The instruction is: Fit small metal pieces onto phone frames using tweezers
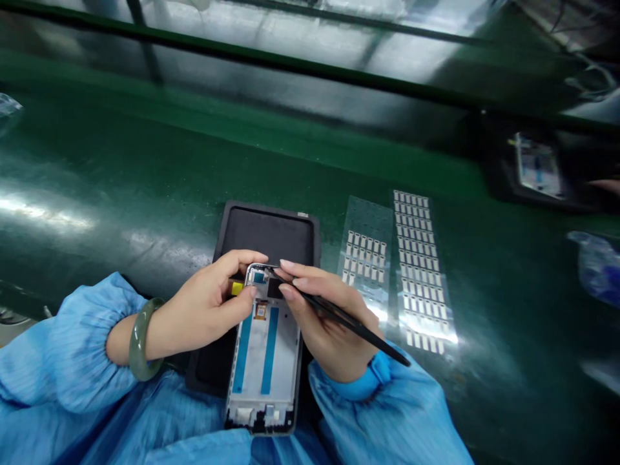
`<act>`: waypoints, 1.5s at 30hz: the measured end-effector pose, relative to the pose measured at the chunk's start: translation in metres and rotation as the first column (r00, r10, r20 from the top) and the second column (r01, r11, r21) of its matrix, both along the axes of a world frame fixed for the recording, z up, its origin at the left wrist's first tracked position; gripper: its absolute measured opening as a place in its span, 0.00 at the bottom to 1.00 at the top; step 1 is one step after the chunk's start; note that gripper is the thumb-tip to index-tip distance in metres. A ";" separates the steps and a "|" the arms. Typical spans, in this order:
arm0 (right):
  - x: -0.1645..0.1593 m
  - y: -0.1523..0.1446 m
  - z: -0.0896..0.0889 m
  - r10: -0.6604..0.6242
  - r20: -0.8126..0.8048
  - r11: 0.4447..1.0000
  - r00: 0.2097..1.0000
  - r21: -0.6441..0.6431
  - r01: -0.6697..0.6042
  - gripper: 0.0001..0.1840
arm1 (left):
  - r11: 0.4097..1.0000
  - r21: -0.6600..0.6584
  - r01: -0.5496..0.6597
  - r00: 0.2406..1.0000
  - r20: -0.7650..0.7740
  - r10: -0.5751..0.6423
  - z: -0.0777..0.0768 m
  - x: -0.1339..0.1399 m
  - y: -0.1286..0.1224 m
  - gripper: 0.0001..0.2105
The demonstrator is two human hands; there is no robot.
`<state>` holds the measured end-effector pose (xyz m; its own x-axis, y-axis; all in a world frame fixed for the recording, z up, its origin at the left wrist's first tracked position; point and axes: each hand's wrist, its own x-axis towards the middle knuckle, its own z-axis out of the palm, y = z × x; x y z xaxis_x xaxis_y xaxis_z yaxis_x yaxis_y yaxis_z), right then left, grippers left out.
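Note:
A phone frame (pixel 285 355) with its silvery inner side up lies tilted over a black tray (pixel 316 232), its lower end toward my body. Two blue strips run along it, and a small flex connector (pixel 260 311) sits higher up. My left hand (pixel 208 300) grips the frame's upper left corner between thumb and fingers, beside a yellow tab (pixel 236 289). My right hand (pixel 334 316) is closed around black tweezers (pixel 358 328), whose tips reach the frame's top edge. What the tips touch is too small to make out.
Right of the tray lie two clear sheets with rows of small metallic pieces, a shorter sheet (pixel 365 248) and a longer sheet (pixel 419 271). Farther right are another phone frame (pixel 538 165) on a dark tray, part of another person's hand (pixel 608 186) and a plastic bag (pixel 598 265). A raised ledge crosses the back.

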<state>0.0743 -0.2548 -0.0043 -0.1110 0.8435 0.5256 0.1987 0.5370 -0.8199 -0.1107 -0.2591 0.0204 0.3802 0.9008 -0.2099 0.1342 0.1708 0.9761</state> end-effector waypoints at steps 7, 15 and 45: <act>-0.005 0.005 -0.001 -0.020 0.035 1.000 0.999 -0.014 0.021 0.18 | 1.000 0.004 -0.031 0.999 -0.020 0.031 -0.005 -0.001 0.001 0.17; -0.008 0.008 0.001 -0.040 0.066 0.998 0.997 -0.035 0.042 0.13 | 0.999 -0.014 -0.030 0.999 -0.031 0.030 -0.005 -0.001 0.001 0.17; 0.044 0.004 0.018 -0.608 -0.384 0.790 0.695 -0.202 0.579 0.09 | 0.635 0.392 0.665 0.425 -0.899 0.110 -0.001 0.082 0.030 0.24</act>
<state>0.1185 -0.2505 0.0137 0.6351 0.6907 0.3457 0.0997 0.3706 -0.9234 -0.0286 -0.2287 0.0193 0.6319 0.7745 -0.0294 0.7700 -0.6229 0.1380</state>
